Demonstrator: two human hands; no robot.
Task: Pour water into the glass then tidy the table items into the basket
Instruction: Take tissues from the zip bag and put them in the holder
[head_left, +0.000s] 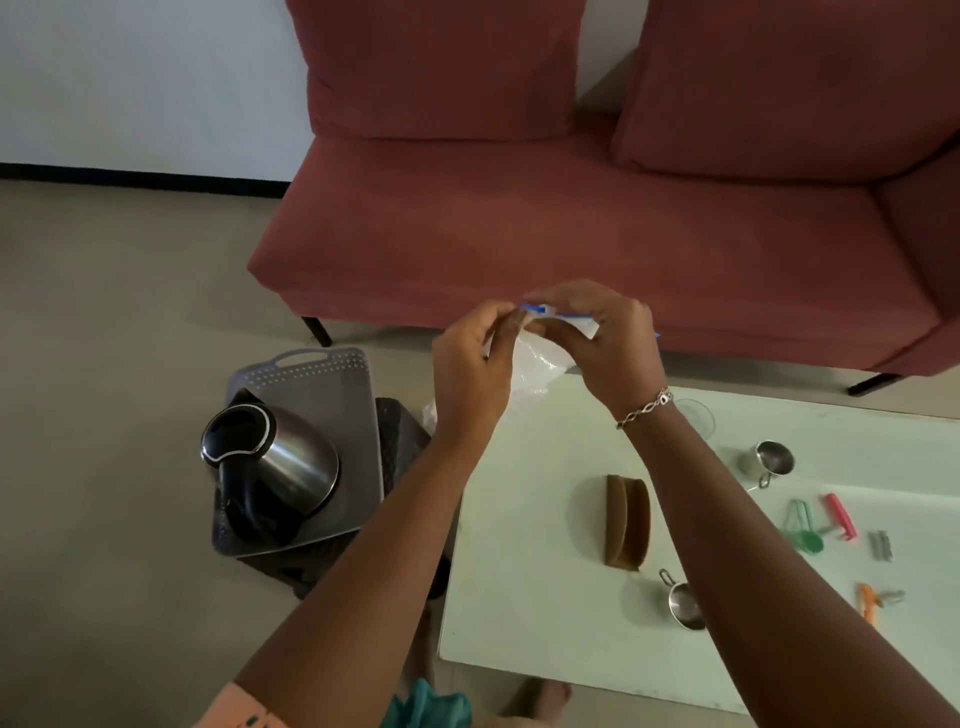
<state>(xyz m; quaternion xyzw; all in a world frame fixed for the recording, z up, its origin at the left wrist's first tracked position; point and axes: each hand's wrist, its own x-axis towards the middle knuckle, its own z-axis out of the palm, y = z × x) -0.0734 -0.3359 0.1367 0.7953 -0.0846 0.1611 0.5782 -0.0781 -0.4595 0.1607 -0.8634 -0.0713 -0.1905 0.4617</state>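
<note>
At frame centre I see the left hand (475, 364) and right hand (608, 343), fingers curled, pinching the clear bag (535, 361) along its top.

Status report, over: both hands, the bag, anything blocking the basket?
Hands: left hand and right hand both pinch the clear zip bag above the table edge. In the way: kettle and grey tray sit on the basket.

Clear blue-zip bag (535, 364) held aloft; steel kettle (291, 462) upright on tray (322, 384).
</note>
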